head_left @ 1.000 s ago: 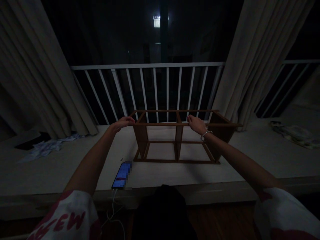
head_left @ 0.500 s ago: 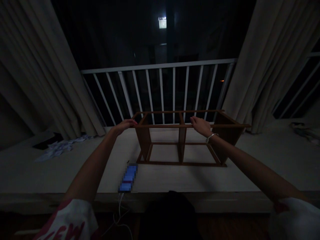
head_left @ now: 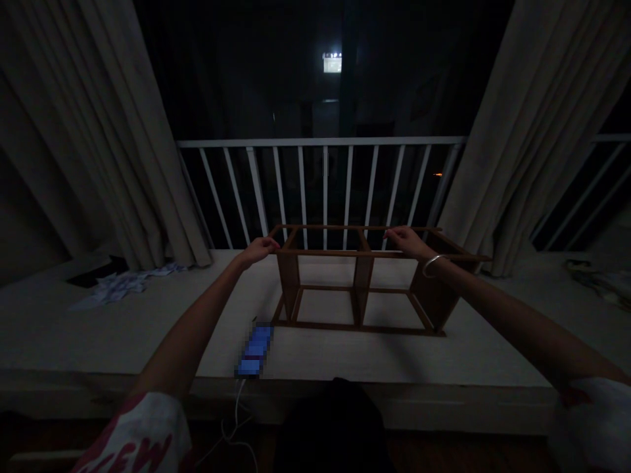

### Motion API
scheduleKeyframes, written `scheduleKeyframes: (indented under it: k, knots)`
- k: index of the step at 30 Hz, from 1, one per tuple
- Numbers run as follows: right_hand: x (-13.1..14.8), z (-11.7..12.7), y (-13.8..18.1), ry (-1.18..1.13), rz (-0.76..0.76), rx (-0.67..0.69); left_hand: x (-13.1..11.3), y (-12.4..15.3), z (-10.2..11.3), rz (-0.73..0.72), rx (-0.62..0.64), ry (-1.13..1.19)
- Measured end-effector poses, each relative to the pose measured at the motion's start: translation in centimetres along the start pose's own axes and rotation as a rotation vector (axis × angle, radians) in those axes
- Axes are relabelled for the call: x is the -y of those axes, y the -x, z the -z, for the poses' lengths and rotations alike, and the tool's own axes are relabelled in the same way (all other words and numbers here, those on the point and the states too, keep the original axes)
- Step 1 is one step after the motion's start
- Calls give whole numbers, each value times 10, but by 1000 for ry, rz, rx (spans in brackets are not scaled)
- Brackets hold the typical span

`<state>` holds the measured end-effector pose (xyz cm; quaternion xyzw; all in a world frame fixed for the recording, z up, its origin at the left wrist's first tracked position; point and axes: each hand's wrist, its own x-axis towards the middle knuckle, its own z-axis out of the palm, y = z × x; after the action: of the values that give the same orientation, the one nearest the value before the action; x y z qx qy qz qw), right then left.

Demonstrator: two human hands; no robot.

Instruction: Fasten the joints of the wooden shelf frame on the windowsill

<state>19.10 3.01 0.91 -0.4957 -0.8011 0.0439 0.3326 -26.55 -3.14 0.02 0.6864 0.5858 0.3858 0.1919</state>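
Observation:
A brown wooden shelf rack (head_left: 362, 282) lies on its side on the pale window ledge, its open frame facing up. My left hand (head_left: 260, 251) is at the rack's left end, fingers bent onto the corner of the near upper rail. Over the right half of that same rail is my right hand (head_left: 407, 242), a silver bangle on the wrist. Its fingers reach out to the left, loosened, and whether they touch the wood is hard to tell in the dim light.
A lit phone (head_left: 255, 350) with a white cable (head_left: 237, 410) lies near the ledge's front edge. Crumpled papers (head_left: 118, 284) are at the left. Behind the rack stand a white railing (head_left: 325, 142) and a dark window, with curtains (head_left: 522, 144) on both sides.
My right hand has loosened from a fist on the rail and its fingers now extend. The view has tilted up slightly. My left hand stays at the rack's left end.

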Motion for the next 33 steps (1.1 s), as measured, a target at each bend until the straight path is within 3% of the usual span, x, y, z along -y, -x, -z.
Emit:
scheduleKeyframes:
  k: [4,9,13,17,21,24,29,33]
  knots:
    - [33,7,-16,180,130,24,7,-2,-1,-59,-12,-51]
    - [106,3,-47,503,264,401,20,-5,-4,-152,-68,-193]
    - [168,-20,-69,651,384,483,27,0,-9,-197,-143,-374]
    - [214,-58,-79,490,476,694,28,8,-16,-251,-221,-535]
    - [243,-96,-83,349,569,662,28,12,-20,-268,-244,-567]
    - [258,-115,-87,358,558,639,27,14,-19,-274,-240,-568]
    - [274,-129,-94,355,613,784,26,15,-18,-258,-239,-585]
    - [278,-131,-97,426,672,763,29,13,-18,-252,-236,-610]
